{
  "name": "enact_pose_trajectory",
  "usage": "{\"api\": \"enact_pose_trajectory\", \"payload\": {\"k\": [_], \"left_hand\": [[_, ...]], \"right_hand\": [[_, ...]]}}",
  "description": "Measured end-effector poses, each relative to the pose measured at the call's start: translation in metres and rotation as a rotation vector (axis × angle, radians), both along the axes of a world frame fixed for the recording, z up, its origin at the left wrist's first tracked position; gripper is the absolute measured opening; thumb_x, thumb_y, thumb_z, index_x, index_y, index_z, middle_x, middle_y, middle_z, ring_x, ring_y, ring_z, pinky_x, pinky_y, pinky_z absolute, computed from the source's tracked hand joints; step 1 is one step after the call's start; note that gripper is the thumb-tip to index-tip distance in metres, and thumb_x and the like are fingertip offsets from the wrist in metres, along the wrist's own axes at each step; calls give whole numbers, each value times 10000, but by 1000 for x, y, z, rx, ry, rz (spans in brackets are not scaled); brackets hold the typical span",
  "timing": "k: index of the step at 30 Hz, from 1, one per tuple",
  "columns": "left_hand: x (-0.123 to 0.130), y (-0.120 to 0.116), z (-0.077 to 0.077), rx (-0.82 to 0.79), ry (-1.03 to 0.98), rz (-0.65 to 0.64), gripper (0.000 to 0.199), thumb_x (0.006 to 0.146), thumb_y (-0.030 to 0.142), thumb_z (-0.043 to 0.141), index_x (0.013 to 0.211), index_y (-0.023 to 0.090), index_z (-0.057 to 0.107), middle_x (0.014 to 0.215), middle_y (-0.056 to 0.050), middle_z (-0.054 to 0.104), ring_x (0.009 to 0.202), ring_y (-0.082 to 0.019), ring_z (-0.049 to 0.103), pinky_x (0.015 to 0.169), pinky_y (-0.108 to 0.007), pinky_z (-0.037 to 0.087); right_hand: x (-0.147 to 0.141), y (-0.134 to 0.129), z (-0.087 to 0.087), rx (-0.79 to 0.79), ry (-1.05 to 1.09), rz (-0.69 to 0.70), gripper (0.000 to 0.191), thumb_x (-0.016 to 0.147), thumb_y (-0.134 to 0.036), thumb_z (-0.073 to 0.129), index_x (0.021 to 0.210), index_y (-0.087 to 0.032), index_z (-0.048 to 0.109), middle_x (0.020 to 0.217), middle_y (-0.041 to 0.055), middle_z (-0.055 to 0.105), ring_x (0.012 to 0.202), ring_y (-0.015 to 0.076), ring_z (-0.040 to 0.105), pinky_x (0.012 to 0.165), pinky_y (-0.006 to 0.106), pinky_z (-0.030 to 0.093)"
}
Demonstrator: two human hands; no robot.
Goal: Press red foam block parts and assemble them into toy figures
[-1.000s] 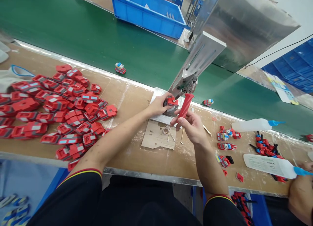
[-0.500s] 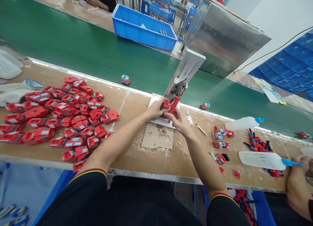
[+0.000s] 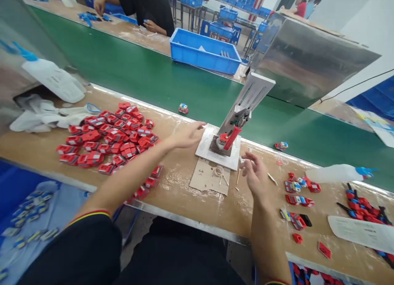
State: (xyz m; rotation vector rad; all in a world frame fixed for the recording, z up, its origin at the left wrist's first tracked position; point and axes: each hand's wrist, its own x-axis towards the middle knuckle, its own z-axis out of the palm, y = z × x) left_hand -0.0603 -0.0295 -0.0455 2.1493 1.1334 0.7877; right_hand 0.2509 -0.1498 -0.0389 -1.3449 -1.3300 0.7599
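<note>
My left hand point(image 3: 188, 136) is over the bench, left of a toggle clamp press, its fingers stretched out and holding nothing. My right hand point(image 3: 256, 176) hovers at the right of the press, fingers curved and apart, with nothing seen in it. Between them stands the toggle clamp point(image 3: 241, 117) on a white base plate point(image 3: 203, 149), its red ribbed handle point(image 3: 233, 138) pointing down. A red toy part point(image 3: 223, 138) sits on the dark block under the clamp, partly hidden by the handle. A small white packet point(image 3: 243, 161) lies by my right fingertips.
A heap of red toy vehicle bodies point(image 3: 117, 137) covers the left bench beside white gloves point(image 3: 43, 114). Cardboard point(image 3: 200, 176) lies before the press. On the right are toy parts point(image 3: 300, 201) and glue bottles point(image 3: 335, 173). A green conveyor point(image 3: 135, 67) carries small toys; a co-worker sits beyond.
Both hands have let go of the clamp area and moved apart, the left leftward, the right downward and right. The red handle is lower. The view has swung left.
</note>
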Motion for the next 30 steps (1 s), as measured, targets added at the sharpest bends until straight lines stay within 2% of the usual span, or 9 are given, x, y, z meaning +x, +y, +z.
{"api": "enact_pose_trajectory", "payload": {"k": [4, 6, 9, 12, 15, 19, 24, 27, 30], "left_hand": [[-90, -28, 14, 55, 641, 97, 528, 853, 332, 731, 1360, 190, 690, 1414, -178, 708, 1384, -407, 609, 1215, -623, 387], [-108, -42, 11, 56, 824, 78, 442, 822, 301, 749, 1253, 203, 750, 1391, -182, 725, 1430, -440, 565, 1213, -657, 361], [-111, -55, 0, 97, 836, 52, 312, 811, 192, 705, 1107, 238, 792, 1289, -159, 773, 1436, -422, 575, 1209, -649, 365], [-104, -60, -2, 174, 582, 68, 299, 818, 189, 703, 1085, 279, 802, 1161, -123, 793, 1233, -373, 704, 1170, -619, 431], [-80, -68, 9, 203, 122, 128, 396, 787, 357, 857, 1174, 295, 799, 1121, -103, 767, 1046, -312, 739, 1033, -518, 562], [-15, -86, 14, -89, -510, 125, 523, 760, 422, 947, 1231, 277, 771, 1015, -56, 748, 871, -198, 736, 866, -356, 629], [52, -88, -27, -358, -995, 230, 640, 626, 369, 1044, 1167, 274, 715, 1050, -23, 744, 904, -158, 741, 829, -279, 625], [59, -85, -51, -445, -1125, 298, 646, 610, 320, 1052, 1155, 292, 706, 1080, -11, 750, 967, -149, 733, 897, -273, 612], [54, -90, -62, -558, -1147, 272, 681, 700, 301, 995, 1295, 357, 669, 1131, -10, 758, 1019, -161, 731, 903, -285, 602]], "right_hand": [[20, -15, -5, 81, 68, -121, 377, 905, -581, 749, 984, -212, 739, 783, 16, 703, 537, 103, 536, 450, 241, 401], [20, -17, -10, 80, 70, -131, 382, 909, -592, 735, 944, -212, 746, 721, -2, 670, 516, 100, 502, 455, 245, 388], [17, -20, -11, 52, -56, -68, 353, 928, -568, 707, 920, -218, 752, 743, 16, 709, 562, 125, 560, 523, 275, 455], [18, -23, -1, 40, -271, 64, 281, 957, -488, 670, 934, -223, 762, 802, 40, 749, 632, 152, 615, 601, 303, 495], [18, -22, 13, -17, -507, 259, 232, 970, -425, 663, 1034, -228, 768, 835, 39, 743, 678, 166, 622, 669, 319, 490], [11, -18, 15, -151, -742, 434, 232, 933, -375, 735, 1127, -248, 756, 955, 46, 764, 757, 181, 645, 724, 322, 462], [-3, -15, -2, -157, -819, 459, 149, 994, -235, 638, 938, -256, 774, 935, 30, 787, 838, 189, 693, 716, 306, 456], [-13, -13, -12, -20, -830, 399, 207, 1035, -237, 599, 947, -257, 786, 928, 42, 792, 885, 197, 696, 749, 307, 492], [-23, -11, -20, 121, -837, 294, 256, 1062, -232, 563, 934, -249, 784, 938, 60, 807, 894, 205, 684, 783, 319, 521]]}}
